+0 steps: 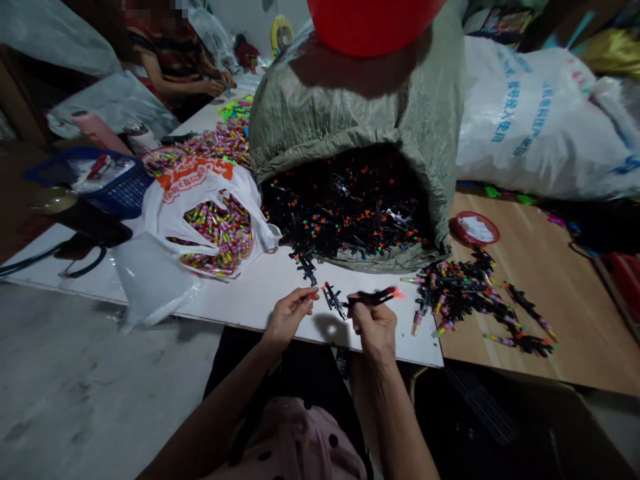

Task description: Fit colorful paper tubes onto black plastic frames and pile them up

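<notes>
White tabletop (245,301) beneath both hands (379,331) (wood-grained board (590,327) alongside), grey floor (100,380) below

Head view, single: looked forward and down from above and behind left hand (287,320) and right hand (375,327), both near; sack (345,110) lay beyond them, co-worker (167,53) farther, leftward.

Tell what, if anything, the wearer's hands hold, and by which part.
Right hand: a black toy gun, by the end away from its orange tip. Left hand: too small to tell.
</notes>
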Demonstrator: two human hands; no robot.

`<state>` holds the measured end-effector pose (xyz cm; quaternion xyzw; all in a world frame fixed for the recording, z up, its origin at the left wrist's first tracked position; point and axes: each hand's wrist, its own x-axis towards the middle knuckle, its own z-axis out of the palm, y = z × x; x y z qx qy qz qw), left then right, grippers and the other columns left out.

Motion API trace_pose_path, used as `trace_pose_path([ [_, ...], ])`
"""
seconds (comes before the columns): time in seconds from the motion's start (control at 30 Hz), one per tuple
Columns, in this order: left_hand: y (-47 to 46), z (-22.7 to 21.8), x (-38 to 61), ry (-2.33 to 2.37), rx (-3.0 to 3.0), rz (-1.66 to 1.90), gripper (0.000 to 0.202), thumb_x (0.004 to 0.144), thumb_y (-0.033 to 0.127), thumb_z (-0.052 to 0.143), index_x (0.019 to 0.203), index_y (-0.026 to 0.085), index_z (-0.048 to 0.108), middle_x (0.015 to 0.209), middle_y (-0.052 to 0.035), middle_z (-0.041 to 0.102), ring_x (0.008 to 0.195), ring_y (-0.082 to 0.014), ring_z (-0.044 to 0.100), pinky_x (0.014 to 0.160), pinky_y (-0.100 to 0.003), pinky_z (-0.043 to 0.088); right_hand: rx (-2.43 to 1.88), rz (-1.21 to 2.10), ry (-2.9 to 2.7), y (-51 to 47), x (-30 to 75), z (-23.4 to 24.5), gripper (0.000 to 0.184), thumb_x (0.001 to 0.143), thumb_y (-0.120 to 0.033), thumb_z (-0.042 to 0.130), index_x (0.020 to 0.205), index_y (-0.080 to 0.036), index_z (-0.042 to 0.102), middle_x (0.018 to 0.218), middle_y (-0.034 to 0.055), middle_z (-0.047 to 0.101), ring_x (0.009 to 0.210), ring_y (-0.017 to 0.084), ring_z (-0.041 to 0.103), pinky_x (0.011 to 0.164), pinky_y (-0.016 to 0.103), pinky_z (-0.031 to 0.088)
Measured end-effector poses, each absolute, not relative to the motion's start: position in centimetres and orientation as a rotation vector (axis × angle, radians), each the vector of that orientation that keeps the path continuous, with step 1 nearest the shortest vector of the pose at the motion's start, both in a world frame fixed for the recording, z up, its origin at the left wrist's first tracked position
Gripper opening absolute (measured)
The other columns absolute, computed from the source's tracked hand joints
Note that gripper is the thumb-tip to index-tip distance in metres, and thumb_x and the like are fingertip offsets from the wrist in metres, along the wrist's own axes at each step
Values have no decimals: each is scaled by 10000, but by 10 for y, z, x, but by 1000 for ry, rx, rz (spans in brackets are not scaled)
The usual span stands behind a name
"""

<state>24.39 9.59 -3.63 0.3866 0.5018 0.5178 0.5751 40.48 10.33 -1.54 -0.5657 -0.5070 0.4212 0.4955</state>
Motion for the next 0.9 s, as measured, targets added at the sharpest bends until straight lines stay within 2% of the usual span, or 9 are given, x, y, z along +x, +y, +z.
trace_pose_path([
  [0.17, 95, -36, 248, 1146, 844, 1211, 364, 707, 397, 677, 975, 150, 660, 735, -37, 662, 599, -99, 519, 578, -230, 423, -1297, 1089, -1152, 101, 394, -11, 210, 669, -365, 660, 734, -173, 710, 626, 15, 649, 523, 127, 543, 496, 248, 460],
  [0.3, 94, -38, 253, 1134, 804, 1237, 342, 676, 409, 702, 886, 144, 643, 689, -21, 637, 576, -93, 515, 555, -218, 413, -1332, 1118, -1044, 97, 381, -11, 228, 649, -367, 682, 756, -166, 684, 601, 8, 652, 506, 131, 550, 485, 247, 469],
  [0.47, 91, -39, 260, 1174, 840, 1279, 302, 690, 402, 685, 857, 155, 639, 626, 10, 585, 551, -97, 506, 539, -219, 417, -1361, 993, -1136, 93, 375, -9, 172, 629, -338, 678, 673, -172, 670, 599, 23, 670, 517, 146, 567, 497, 255, 470],
  [0.53, 87, -39, 262, 1244, 915, 1326, 253, 712, 375, 666, 857, 168, 646, 680, -10, 612, 611, -120, 546, 595, -240, 449, -1390, 953, -1121, 90, 375, -10, 180, 641, -349, 678, 674, -173, 666, 607, 27, 674, 531, 152, 578, 520, 264, 479],
  [0.67, 72, -39, 270, 1415, 1142, 1384, 148, 741, 296, 638, 848, 199, 670, 854, -60, 668, 839, -195, 604, 801, -307, 462, -1426, 1009, -997, 83, 371, -15, 237, 631, -392, 698, 709, -172, 655, 610, 20, 667, 532, 155, 580, 509, 266, 479],
  [0.8, 61, -47, 282, 1438, 1219, 1216, 147, 793, 282, 572, 871, 209, 673, 840, -67, 680, 809, -208, 609, 784, -333, 472, -1482, 1085, -981, 84, 381, -28, 329, 583, -471, 722, 685, -172, 633, 577, 18, 649, 525, 170, 581, 500, 281, 474],
  [0.9, 75, -49, 269, 1355, 1429, 1081, 253, 815, 255, 544, 1044, 219, 647, 1004, -80, 674, 911, -215, 607, 854, -345, 469, -1592, 970, -1174, 100, 424, -35, 433, 571, -592, 694, 667, -177, 613, 588, 42, 648, 542, 198, 597, 515, 309, 475],
])
